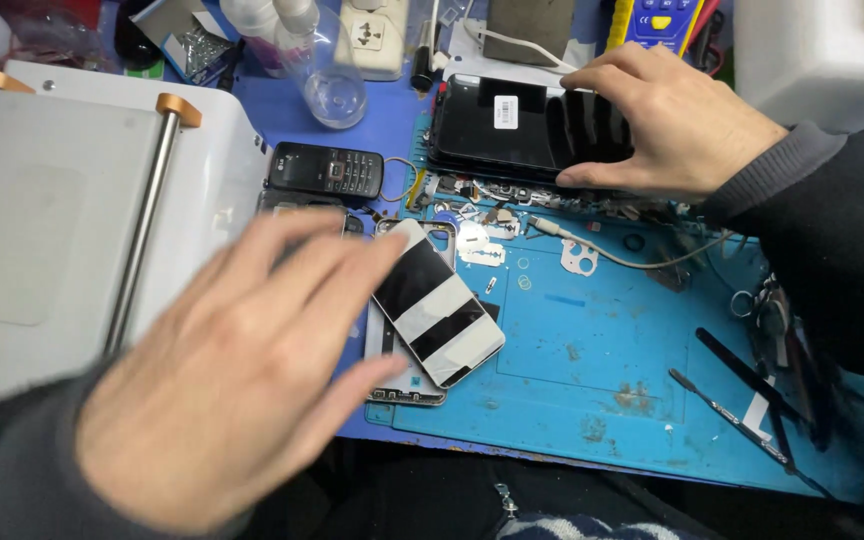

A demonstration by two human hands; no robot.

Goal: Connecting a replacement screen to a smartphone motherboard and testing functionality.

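Observation:
My left hand (242,370) is blurred and open, fingers spread, its fingertips over the upper end of a white smartphone (439,310) that lies screen up on a silver phone frame (407,392). My right hand (657,120) grips the right end of a stack of black phone screens (497,125) at the back of the blue work mat (602,350), thumb on the near edge and fingers over the top.
A white machine with metal rails (82,220) fills the left side. A small black keypad phone (325,170), a clear bottle (327,75), a razor blade (480,253), loose metal parts, a cable (612,258) and black pry tools (742,400) lie around the mat.

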